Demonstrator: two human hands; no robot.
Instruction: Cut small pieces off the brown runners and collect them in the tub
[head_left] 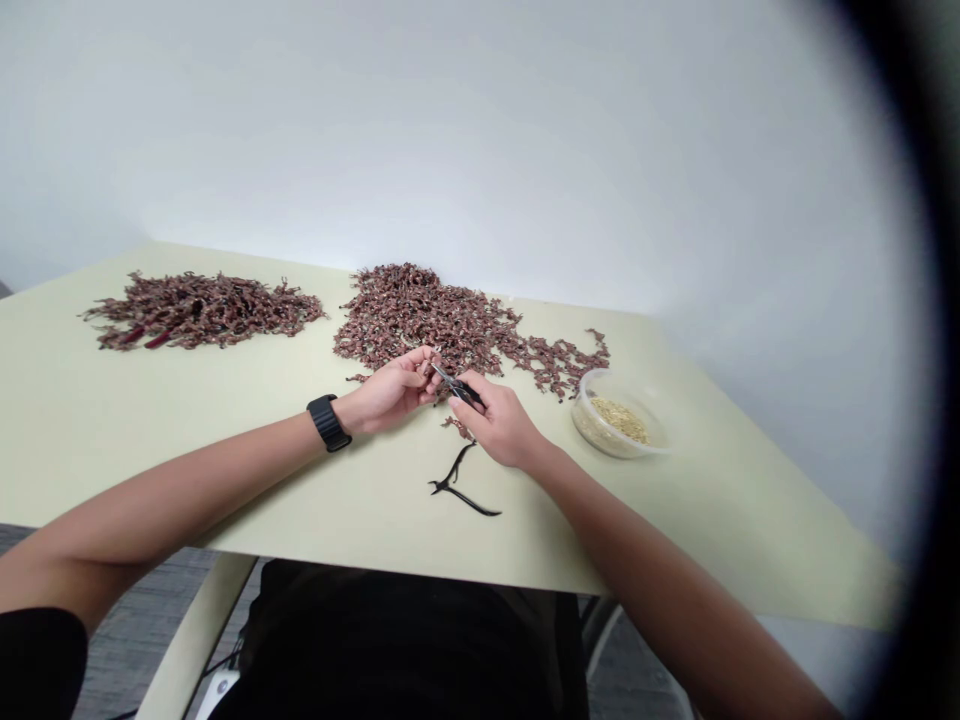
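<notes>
Pinched between the fingers of my left hand is a small brown knotted piece, partly hidden by the fingertips. My right hand grips a pair of pliers with dark handles, their metal jaws right at that piece. Behind both hands spreads a large heap of brown knotted pieces. A loose brown piece lies just under the right hand. Closer to me, a pair of black nippers rests on the table with its handles spread.
To the left lies a second heap of brown pieces, with dark red bits at its front. A clear round plastic tub holding small gold-coloured bits stands at the right. The pale table meets a white wall behind.
</notes>
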